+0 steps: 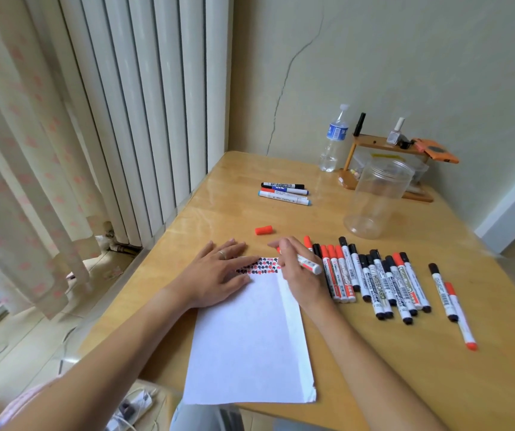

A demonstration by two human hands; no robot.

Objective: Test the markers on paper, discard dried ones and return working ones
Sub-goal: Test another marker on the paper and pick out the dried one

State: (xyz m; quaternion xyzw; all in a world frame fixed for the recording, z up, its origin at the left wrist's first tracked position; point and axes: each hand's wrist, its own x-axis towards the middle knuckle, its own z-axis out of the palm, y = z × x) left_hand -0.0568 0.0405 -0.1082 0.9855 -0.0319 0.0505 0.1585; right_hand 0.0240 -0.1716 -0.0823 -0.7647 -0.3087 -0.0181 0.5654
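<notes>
A white sheet of paper [250, 337] lies on the wooden table, with rows of small red and black marks [261, 265] along its top edge. My left hand [219, 272] rests flat on the paper's upper left corner, fingers apart. My right hand [296, 269] grips an uncapped red marker [307, 263] with its tip on the paper at the marks. Its red cap [263, 230] lies loose just beyond the paper. A row of several red and black capped markers [374, 281] lies right of my right hand.
Three markers [284, 192] lie apart at the far middle of the table. A clear plastic jar [377, 197] stands at the back right, near a water bottle [334, 141] and a small wooden shelf [383, 144]. Two more markers [452, 303] lie at the far right. A radiator stands left.
</notes>
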